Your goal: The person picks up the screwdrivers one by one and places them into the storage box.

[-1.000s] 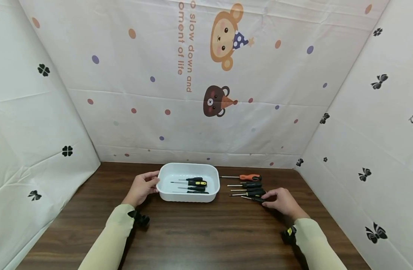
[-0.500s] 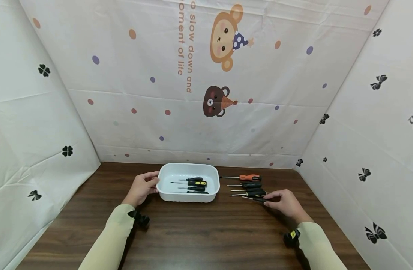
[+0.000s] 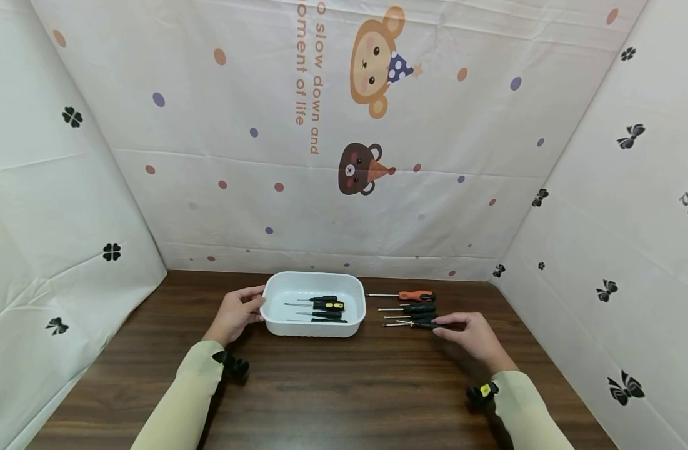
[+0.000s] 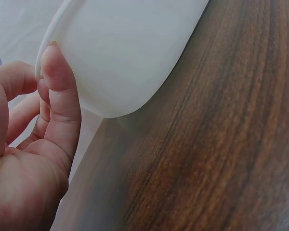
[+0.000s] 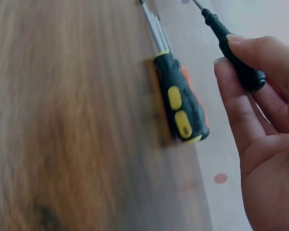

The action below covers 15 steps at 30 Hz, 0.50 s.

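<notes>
One small black screwdriver (image 5: 241, 68), clamped in the fingers of our right hand (image 3: 472, 339), is now lifted clear of the table (image 3: 321, 390) near the remaining screwdrivers (image 3: 420, 308), so we judge its pick-up complete while our left hand (image 3: 235, 315) pinches the white tray (image 3: 312, 329) by its rim.

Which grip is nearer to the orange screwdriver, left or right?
Right. The right grip pinches a black screwdriver, below and right of the orange screwdriver in the head view; the left grip, farther away, holds the white tray by its left end.
</notes>
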Tool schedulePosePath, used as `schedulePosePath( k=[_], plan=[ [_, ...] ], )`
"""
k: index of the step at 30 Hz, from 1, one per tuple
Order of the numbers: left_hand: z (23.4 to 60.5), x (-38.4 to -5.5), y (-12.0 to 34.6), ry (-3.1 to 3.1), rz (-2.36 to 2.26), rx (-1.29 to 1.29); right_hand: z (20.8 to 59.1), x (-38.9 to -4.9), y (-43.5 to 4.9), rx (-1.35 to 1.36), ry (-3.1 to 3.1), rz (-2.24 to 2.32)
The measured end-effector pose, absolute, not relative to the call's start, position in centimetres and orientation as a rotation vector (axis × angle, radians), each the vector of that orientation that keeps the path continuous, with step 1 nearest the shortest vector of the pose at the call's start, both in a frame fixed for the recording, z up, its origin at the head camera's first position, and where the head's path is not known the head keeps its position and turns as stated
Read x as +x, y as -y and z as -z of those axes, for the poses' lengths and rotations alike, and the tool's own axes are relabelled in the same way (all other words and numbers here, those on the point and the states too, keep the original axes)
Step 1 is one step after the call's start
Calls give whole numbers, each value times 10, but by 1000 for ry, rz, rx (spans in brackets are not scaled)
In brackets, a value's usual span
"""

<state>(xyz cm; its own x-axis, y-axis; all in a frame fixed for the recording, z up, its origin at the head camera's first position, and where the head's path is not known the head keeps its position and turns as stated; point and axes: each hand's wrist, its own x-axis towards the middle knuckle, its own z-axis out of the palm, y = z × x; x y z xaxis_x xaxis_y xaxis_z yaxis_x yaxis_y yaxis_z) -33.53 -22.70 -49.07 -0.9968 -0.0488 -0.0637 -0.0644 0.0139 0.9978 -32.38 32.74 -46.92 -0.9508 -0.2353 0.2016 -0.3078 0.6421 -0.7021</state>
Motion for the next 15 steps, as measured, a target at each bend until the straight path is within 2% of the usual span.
schedulePosePath(
  k=[15],
  plan=[
    [491, -335, 227, -2236, -2182, -151, 446, -323, -297, 420, 2678, -1381]
  ],
)
